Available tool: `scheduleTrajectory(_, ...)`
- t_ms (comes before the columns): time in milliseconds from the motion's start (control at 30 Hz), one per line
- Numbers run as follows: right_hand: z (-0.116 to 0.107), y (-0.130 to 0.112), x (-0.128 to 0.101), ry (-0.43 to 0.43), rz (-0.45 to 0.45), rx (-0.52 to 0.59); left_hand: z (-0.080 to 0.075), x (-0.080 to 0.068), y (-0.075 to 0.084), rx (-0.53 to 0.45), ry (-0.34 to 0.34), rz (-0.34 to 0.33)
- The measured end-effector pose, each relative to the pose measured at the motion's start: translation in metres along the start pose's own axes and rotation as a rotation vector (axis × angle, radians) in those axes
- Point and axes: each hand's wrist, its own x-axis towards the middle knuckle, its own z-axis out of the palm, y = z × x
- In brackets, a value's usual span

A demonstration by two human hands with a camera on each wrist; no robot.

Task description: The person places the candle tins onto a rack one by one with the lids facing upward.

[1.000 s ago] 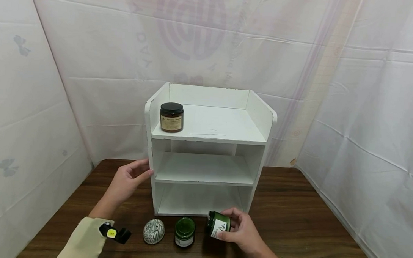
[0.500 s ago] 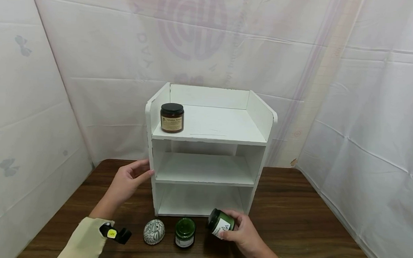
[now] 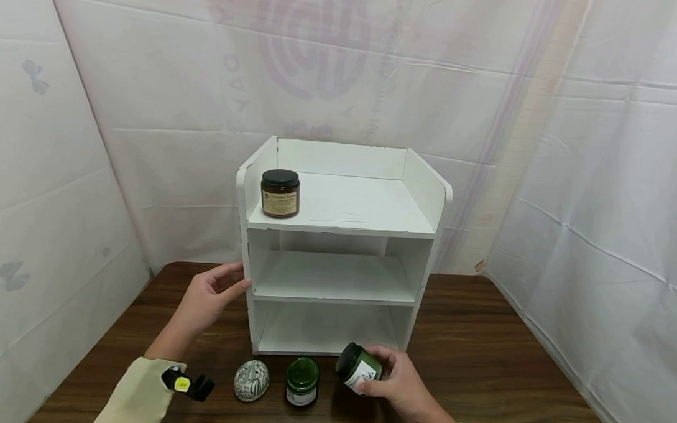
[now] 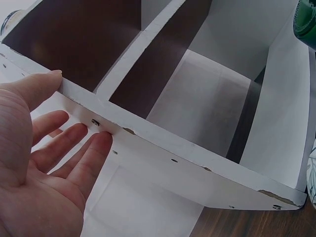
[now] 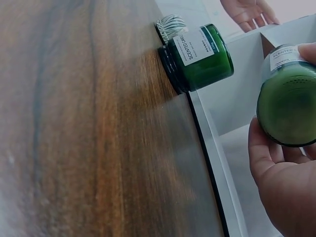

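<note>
The right hand [image 3: 405, 388] grips a tilted green jar [image 3: 358, 368] near the table's [image 3: 506, 367] front edge, before the white shelf unit [image 3: 337, 249]. Beside it stand another green jar [image 3: 302, 381] and a patterned egg [image 3: 252, 379]. The left hand [image 3: 209, 297], fingers spread, touches the unit's left wall; a brown jar [image 3: 280, 193] sits on top.

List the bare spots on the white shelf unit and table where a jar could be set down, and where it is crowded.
On the white wooden shelf unit, the top tier is bare right of the brown black-lidded jar; the middle and bottom tiers show nothing on them. The dark wooden table is bare right of the unit. Crowded: the front strip, with the patterned egg-shaped ornament, the standing green glass jar and the right hand gripping a tilted green jar.
</note>
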Motion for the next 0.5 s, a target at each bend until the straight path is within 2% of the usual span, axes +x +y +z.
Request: scheduleTrajectory(500, -0.0006, -0.0041, 0.0011, 0.033, 0.027, -0.024, 0.0001, 0.0002, 0.0004, 0.002, 0.000, 0.007)
